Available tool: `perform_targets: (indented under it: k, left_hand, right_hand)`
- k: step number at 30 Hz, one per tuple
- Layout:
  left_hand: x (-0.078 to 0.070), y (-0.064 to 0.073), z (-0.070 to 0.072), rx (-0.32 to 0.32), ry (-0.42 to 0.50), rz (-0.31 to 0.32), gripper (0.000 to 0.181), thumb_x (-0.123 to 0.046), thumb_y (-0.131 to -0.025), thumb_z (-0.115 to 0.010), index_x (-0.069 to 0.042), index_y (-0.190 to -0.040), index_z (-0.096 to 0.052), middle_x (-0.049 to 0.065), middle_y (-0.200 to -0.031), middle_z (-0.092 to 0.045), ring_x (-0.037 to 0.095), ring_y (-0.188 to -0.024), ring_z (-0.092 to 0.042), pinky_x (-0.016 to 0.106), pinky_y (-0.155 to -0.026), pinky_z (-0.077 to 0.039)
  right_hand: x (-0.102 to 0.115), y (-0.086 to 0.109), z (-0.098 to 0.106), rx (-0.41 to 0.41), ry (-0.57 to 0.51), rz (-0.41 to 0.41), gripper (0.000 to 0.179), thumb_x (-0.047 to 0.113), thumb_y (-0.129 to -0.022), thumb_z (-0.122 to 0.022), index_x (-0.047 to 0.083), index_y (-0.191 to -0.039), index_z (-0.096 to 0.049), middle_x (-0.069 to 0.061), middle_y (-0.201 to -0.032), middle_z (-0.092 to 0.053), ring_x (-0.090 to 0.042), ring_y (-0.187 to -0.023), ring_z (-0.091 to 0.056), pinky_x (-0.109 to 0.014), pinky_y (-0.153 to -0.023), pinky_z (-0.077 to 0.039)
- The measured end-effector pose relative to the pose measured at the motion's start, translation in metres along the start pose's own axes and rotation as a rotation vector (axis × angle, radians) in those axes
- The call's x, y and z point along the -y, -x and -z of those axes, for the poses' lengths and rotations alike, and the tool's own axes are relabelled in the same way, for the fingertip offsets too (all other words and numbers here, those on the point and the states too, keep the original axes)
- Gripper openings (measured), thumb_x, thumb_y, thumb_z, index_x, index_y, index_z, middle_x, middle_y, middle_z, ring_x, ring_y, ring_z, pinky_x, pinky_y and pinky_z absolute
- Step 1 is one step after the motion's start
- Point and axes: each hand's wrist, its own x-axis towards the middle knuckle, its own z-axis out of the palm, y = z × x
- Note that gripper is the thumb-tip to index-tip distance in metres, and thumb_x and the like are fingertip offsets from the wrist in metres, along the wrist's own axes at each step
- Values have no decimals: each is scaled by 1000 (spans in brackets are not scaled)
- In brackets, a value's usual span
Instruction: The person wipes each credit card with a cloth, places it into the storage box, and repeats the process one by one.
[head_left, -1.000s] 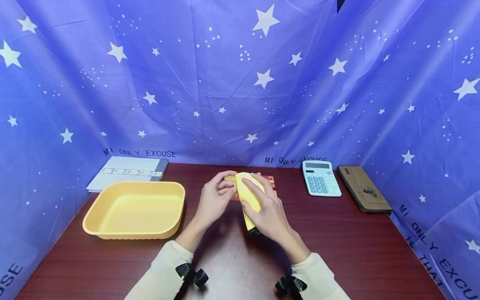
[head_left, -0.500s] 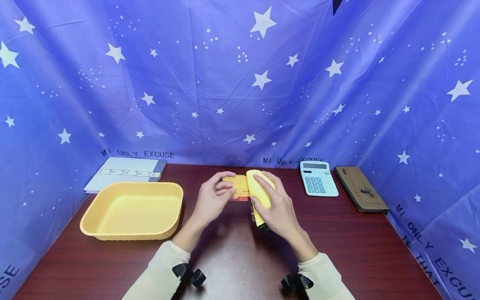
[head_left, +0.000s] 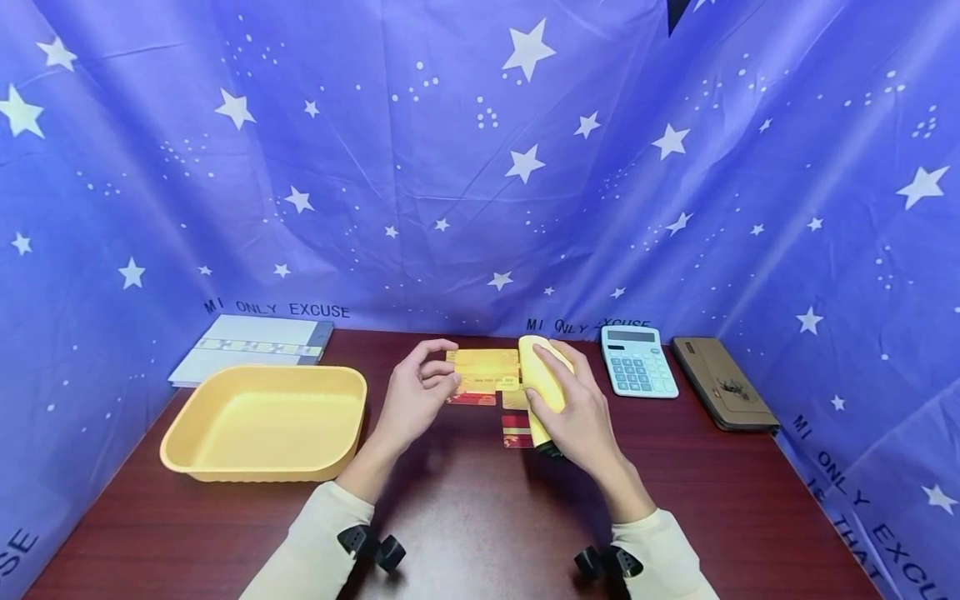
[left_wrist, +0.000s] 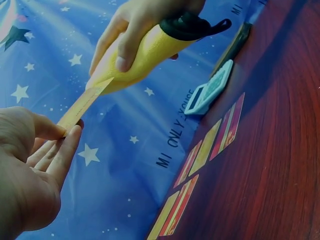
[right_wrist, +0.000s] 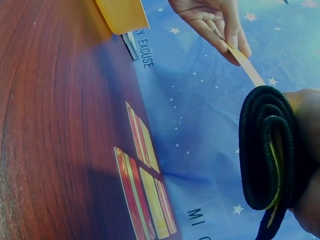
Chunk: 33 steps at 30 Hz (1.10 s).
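In the head view my left hand (head_left: 412,396) pinches a gold card (head_left: 483,368) between thumb and fingers at its left edge. My right hand (head_left: 585,408) grips a yellow, rolled-up soft case (head_left: 542,375) with a black fabric end, and its fingers curl over the top. The card's far end overlaps the case. The left wrist view shows the card (left_wrist: 80,111) held above the table, its tip at the yellow surface. Layers of black fabric (right_wrist: 265,145) fill the case's near end in the right wrist view. Red and gold cards (left_wrist: 227,127) lie on the table beneath.
A yellow basin (head_left: 262,425) stands at the left, with a white book-like box (head_left: 251,335) behind it. A calculator (head_left: 640,362) and a brown wallet (head_left: 723,383) lie at the back right. A starry blue curtain (head_left: 450,167) encloses the dark red table (head_left: 465,533).
My right hand and the yellow case have moved to the right. More of the gold card now shows between the hands, and red cards below have come into sight. My left hand has shifted slightly left.
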Motion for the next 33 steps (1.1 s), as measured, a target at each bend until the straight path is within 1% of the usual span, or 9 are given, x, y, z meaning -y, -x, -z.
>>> perform_targets:
  k: [5,10,18,22,24,27,29,31,33]
  left_hand:
    - [1,0,0,-12,2,-5,33,7,-89,-68,-6,-119,-65,24,-98,-75,12,-79,-74,27,-71,-66]
    - [1,0,0,-32,-73,2,23,1,-91,-69,-7,-112,-76,19,-104,-78,16,-84,-77,24,-74,-66]
    - [1,1,1,-48,-90,42,23,-5,-93,-69,-9,-114,-79,16,-107,-79,20,-91,-78,18,-75,-63]
    - [0,1,1,-59,-75,47,22,-6,-93,-68,-8,-112,-80,14,-108,-79,14,-85,-78,18,-75,-63]
    - [0,1,0,-75,-82,43,23,-5,-92,-66,-7,-110,-80,14,-102,-79,9,-75,-73,14,-66,-58]
    - [1,1,-1,-93,-79,45,28,0,-90,-61,-6,-111,-80,15,-101,-78,6,-72,-70,15,-65,-57]
    - [2,0,-1,-97,-74,46,32,4,-90,-59,-5,-114,-79,15,-103,-78,11,-75,-72,16,-65,-57]
    - [3,0,0,-96,-65,51,36,7,-90,-58,-5,-117,-78,15,-111,-78,17,-87,-77,25,-79,-65]
    - [3,0,1,-93,-72,51,38,7,-90,-59,-7,-119,-78,15,-113,-78,16,-92,-77,24,-79,-65]
  right_hand:
    - [-3,0,2,1,-3,-3,65,15,-83,-83,21,-144,-62,-10,-149,-54,-33,-126,-62,-55,-79,-60]
    - [-3,-1,4,-5,-13,-2,66,14,-82,-83,21,-144,-62,-10,-149,-55,-33,-127,-61,-56,-83,-60]
    - [-3,-2,6,-19,-21,8,66,13,-82,-83,19,-144,-62,-12,-148,-55,-32,-129,-59,-55,-92,-57]
    - [-2,-2,7,-24,-25,3,65,12,-81,-83,19,-143,-62,-12,-148,-55,-32,-128,-60,-52,-91,-57]
    - [-2,-1,8,-28,-27,2,65,12,-81,-83,18,-143,-62,-12,-148,-55,-31,-127,-60,-51,-89,-57]
    - [-3,-1,9,-30,-28,4,65,11,-82,-83,18,-143,-62,-12,-148,-55,-31,-129,-59,-51,-90,-57]
    - [-3,0,9,-30,-28,5,65,12,-82,-83,18,-143,-62,-12,-148,-55,-31,-130,-59,-52,-91,-57]
    - [-4,0,9,-30,-28,5,65,12,-82,-83,18,-143,-62,-12,-149,-55,-31,-131,-58,-52,-93,-56]
    - [-4,0,9,-32,-30,6,65,12,-82,-83,19,-144,-62,-11,-149,-55,-30,-131,-57,-49,-94,-55]
